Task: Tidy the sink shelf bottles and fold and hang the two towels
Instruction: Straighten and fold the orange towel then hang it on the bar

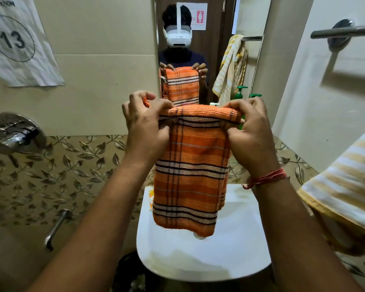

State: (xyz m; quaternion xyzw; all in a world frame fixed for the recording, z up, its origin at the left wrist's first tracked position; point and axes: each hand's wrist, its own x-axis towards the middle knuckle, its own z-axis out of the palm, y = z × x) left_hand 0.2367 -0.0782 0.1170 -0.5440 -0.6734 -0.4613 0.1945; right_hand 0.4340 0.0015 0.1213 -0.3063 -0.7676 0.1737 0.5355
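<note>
Beige wall tiles (pixel 97 28) and a narrow mirror (pixel 198 49) rose beyond both hands. Below the hands sat the white sink (pixel 230 245). Between them hung the folded orange checked towel (pixel 190 175), above the basin. Right of the right hand, a yellow striped towel (pixel 343 186) draped low. The left hand (pixel 144 123) and right hand (pixel 249 131) each curled fingers round the orange towel's top fold. 2 green pump bottles (pixel 239 92) stood just behind the right hand.
</note>
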